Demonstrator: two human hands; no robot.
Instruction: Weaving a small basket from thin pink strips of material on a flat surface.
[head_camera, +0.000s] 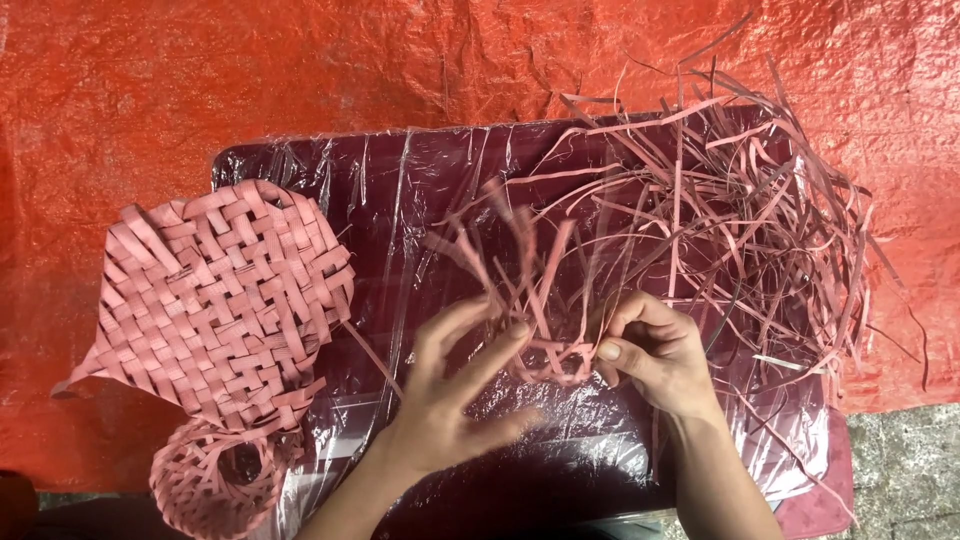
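Two hands: left hand (450, 395) blurred, fingers spread; right hand (655, 355) pinching pink strips (545, 330).

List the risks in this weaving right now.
The small started weave is pinched only by the right hand; the left hand is spread open, so crossings may slip. Its loose strips could tangle with the pile of strips close beside them.

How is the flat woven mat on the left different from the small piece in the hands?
The woven mat is large, a finished-looking lattice, lying untouched. The small piece is only a few crossed strips with long loose ends, pinched by the right hand while the left hand spreads open beside it. Both are pink strips.
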